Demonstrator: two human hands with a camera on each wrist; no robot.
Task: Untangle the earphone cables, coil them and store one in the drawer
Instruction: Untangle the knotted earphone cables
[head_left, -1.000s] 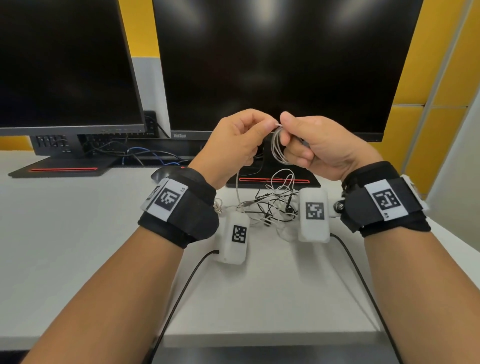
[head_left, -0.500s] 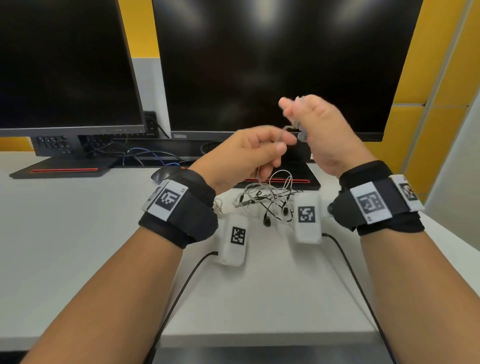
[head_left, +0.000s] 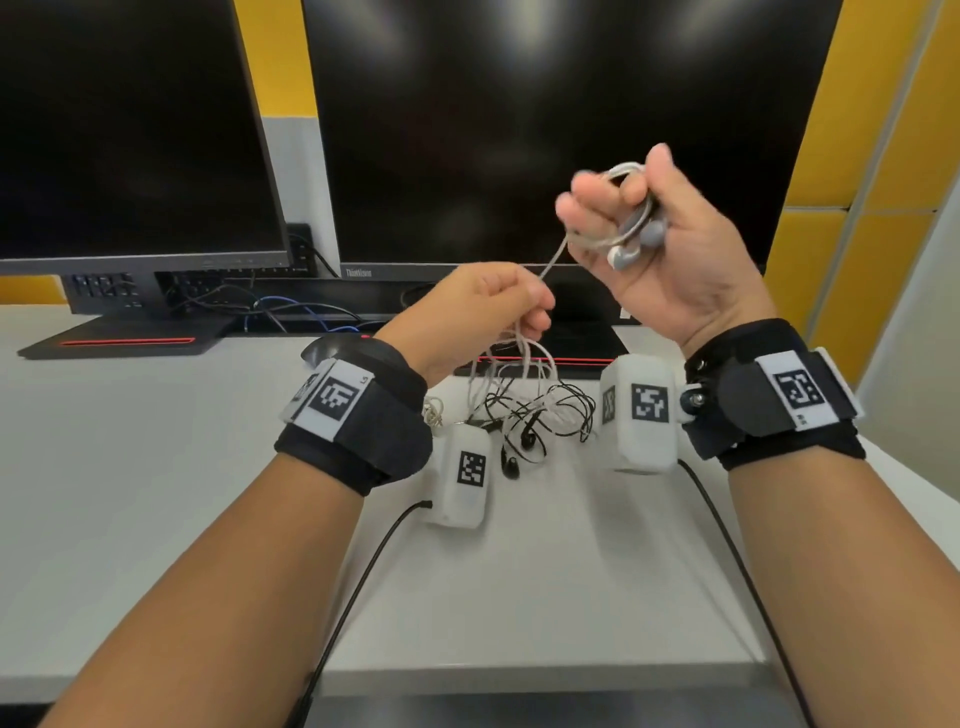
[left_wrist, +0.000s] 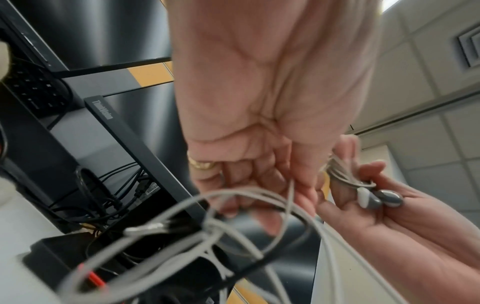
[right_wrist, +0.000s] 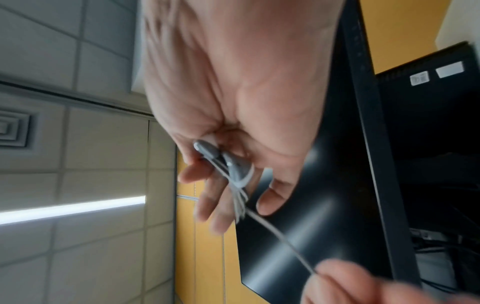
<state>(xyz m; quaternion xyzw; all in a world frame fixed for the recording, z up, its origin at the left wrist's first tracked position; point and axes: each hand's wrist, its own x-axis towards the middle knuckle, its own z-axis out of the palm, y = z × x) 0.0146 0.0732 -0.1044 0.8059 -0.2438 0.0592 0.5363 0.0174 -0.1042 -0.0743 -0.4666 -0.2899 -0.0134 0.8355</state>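
Head view, from the left: a dark monitor (head_left: 130, 130) stands at the far left of the white desk (head_left: 156, 493), and a second, larger monitor (head_left: 545, 130) stands beside it, behind my hands; my left hand (head_left: 467, 312) is low over the desk with its fingers curled, pinching the white earphone cable (head_left: 551, 262) between thumb and fingertips; from that pinch the cable runs taut, up and to the right, to my right hand (head_left: 670, 249); below my left hand the rest of the white cable hangs in loose loops down to the desk, where it lies mixed with the black earphone cable (head_left: 550, 410); the two black earbuds (head_left: 519, 452) rest on the desk just in front of that tangle; my right hand is raised higher, palm turned toward me, its fingers curled round a small coil of the white cable, with the two grey earbuds (head_left: 636, 247) lying against the palm; the left wrist view shows the loose white loops (left_wrist: 233, 216) hanging under my curled fingers; the right wrist view shows the grey earbuds (right_wrist: 228, 162) tucked in my right hand (right_wrist: 233, 92) and the cable (right_wrist: 280, 236) leaving it in a straight line; no drawer shows in any view
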